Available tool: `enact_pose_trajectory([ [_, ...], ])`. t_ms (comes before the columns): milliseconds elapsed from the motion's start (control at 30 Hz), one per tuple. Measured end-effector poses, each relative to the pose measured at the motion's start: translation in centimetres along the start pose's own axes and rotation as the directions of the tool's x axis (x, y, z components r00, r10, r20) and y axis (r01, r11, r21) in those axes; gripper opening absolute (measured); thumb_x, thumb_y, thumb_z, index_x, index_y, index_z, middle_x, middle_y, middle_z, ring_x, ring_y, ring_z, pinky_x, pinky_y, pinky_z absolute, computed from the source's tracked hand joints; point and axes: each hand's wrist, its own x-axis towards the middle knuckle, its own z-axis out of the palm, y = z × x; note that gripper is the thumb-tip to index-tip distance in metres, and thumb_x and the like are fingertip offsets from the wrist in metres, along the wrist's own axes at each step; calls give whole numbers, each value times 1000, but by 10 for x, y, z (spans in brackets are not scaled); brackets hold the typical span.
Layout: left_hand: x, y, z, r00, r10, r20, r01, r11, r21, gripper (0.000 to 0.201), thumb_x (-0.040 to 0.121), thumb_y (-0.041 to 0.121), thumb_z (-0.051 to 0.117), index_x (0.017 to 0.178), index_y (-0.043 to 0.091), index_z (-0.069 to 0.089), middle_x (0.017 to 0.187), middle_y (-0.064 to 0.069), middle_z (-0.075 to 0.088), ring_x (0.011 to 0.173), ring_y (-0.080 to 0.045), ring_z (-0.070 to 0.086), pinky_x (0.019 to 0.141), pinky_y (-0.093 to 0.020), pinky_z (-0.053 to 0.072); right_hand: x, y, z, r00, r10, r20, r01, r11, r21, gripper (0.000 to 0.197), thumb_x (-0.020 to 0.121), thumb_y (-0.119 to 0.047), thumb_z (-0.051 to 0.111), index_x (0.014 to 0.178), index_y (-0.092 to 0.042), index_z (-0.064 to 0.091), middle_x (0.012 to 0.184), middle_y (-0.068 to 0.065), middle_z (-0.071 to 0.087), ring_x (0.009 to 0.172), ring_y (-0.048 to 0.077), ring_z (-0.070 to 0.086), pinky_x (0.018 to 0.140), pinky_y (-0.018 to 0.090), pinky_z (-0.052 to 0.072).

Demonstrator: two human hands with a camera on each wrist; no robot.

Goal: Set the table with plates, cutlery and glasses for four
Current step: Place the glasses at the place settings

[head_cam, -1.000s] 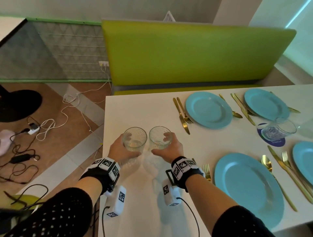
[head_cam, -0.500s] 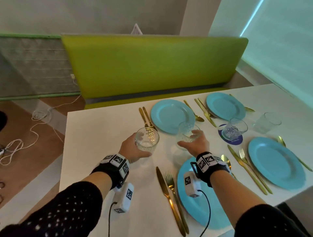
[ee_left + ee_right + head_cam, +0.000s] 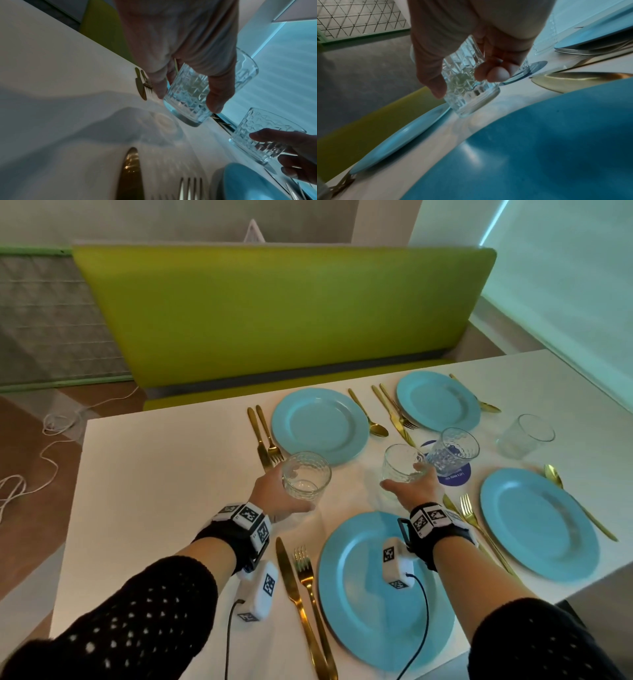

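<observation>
My left hand (image 3: 274,494) grips a cut-glass tumbler (image 3: 306,477) just above the white table (image 3: 154,474), beside the far-left plate's knife and fork (image 3: 265,440). In the left wrist view its fingers (image 3: 216,97) wrap that tumbler (image 3: 187,94), whose base hangs over its own shadow. My right hand (image 3: 416,491) holds a second tumbler (image 3: 400,465) between the near blue plate (image 3: 373,604) and the far-left blue plate (image 3: 320,426). In the right wrist view the thumb and fingertips (image 3: 494,73) pinch this glass (image 3: 467,92), tilted, low over the table.
Two more blue plates (image 3: 438,400) (image 3: 539,523) lie to the right with gold cutlery (image 3: 476,525) beside them. A third glass (image 3: 454,451) stands on a dark blue coaster (image 3: 459,474), a fourth glass (image 3: 524,436) farther right. A green bench (image 3: 281,316) backs the table's far edge.
Both hands have carried their glasses from the table's left part to the right, toward the place settings. The two glasses have moved apart, the right one now close to the coaster glass.
</observation>
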Motion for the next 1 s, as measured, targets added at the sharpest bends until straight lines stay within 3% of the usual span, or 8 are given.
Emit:
enact_pose_trajectory([
  [567,1,1,16,1000,-18,13,17,999,48,86,60,21,88,135,17,45,133,-2,56,122,-19,53,92,-18,37,15,22,11,1000,6,-7,-6,997,72,80,63,-25,84,131,-15,43,128,8,58,120,27,54,102,35,44],
  [800,-3,-1,17,999,-17,43,14,998,61,88,61,21,87,137,17,43,136,-1,54,124,-18,51,93,-18,37,19,25,10,999,6,39,-6,1000,3,100,57,-30,88,139,-17,32,133,13,53,117,33,56,97,47,49],
  [1000,-5,-2,17,998,-12,63,7,997,82,86,62,20,86,136,15,44,136,-2,54,125,-19,51,92,-16,34,21,31,1,998,12,56,-11,1000,-14,105,57,-18,88,142,-20,27,135,12,53,115,36,58,98,50,47],
])
